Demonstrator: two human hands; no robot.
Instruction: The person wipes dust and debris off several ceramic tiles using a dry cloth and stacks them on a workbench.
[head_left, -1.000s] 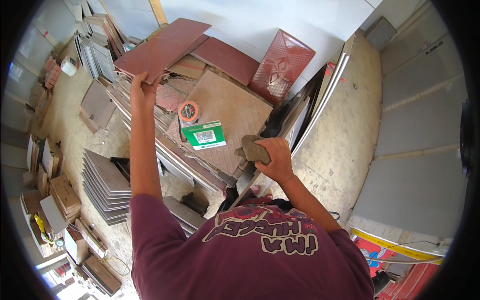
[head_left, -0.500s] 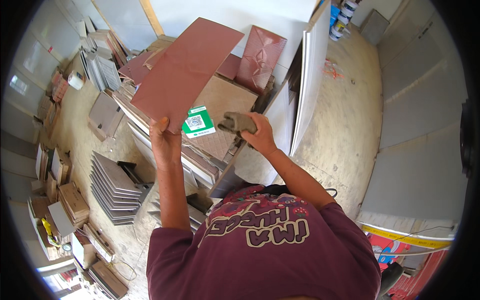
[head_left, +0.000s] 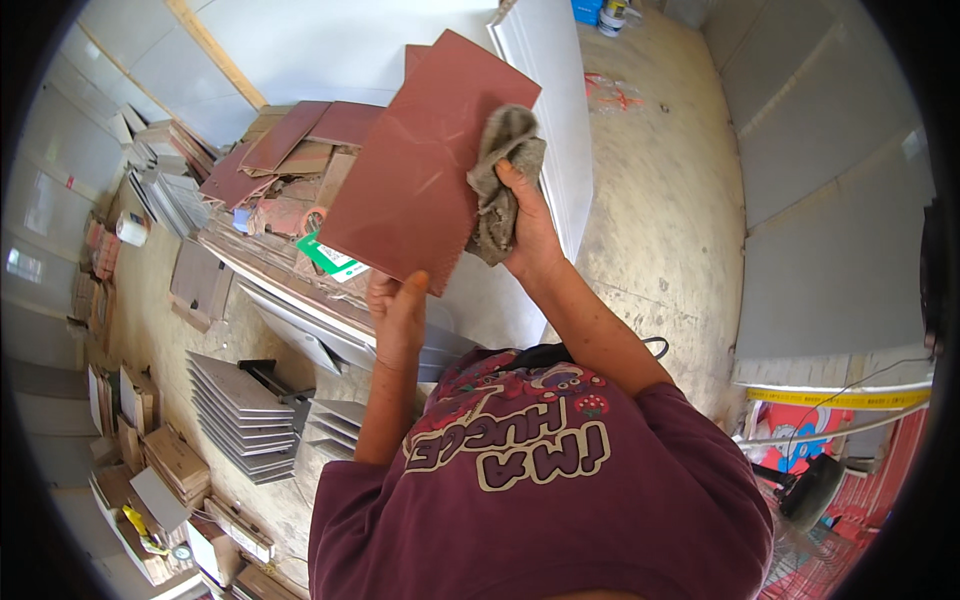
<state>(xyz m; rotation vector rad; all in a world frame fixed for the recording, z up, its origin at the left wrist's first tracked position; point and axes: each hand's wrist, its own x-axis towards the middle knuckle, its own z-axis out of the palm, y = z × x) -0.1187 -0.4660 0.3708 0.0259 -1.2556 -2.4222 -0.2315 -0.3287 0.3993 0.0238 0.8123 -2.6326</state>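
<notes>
A reddish-brown rectangular tile (head_left: 420, 150) is held up in front of me, tilted, with faint smears on its face. My left hand (head_left: 402, 305) grips its lower edge, thumb on the near face. In my right hand (head_left: 530, 215) is a crumpled grey-brown rag (head_left: 503, 185), which lies against the tile's right edge. Behind the tile, a green and white card (head_left: 335, 258) rests on a pile of tiles, partly covered from view. More reddish tiles (head_left: 285, 138) lie on that pile.
Grey tiles stand in a slotted rack (head_left: 238, 408) at the lower left. Cardboard boxes (head_left: 172, 462) are stacked farther left. White panels (head_left: 550, 90) lean upright beyond my right hand. A white bucket (head_left: 131, 229) stands on the floor at left, near more leaning tiles (head_left: 172, 190).
My left hand and the tile have shifted right. The rag in my right hand has moved up and now meets the tile's right side. The view has turned slightly.
</notes>
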